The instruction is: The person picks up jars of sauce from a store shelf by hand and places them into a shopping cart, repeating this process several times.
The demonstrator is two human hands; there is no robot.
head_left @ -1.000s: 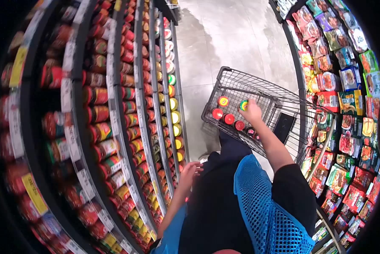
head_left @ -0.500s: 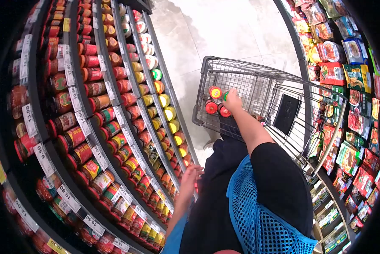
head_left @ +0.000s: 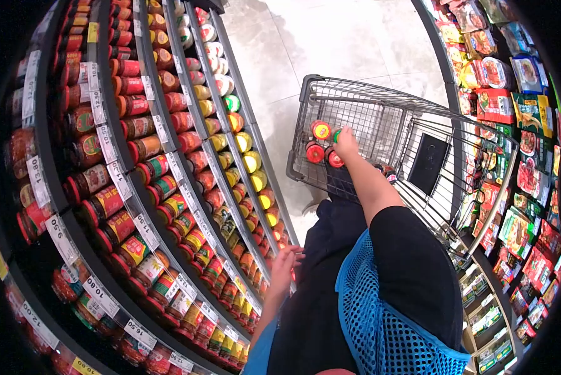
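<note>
Head view: my right fingers grasp a green-lidded jar from above inside the cart, beside red-lidded jars, likely grouped to brace one another; left fingers loosely curled near the shelves, holding nothing visible.

Looks like a supermarket, seen down one aisle. Has shelves packed with rows of lidded jars on one side, with printed price tags along the edges, and bright food packets racked on the other. Also has a wire shopping cart standing on the pale floor in between, with a few jars inside
</note>
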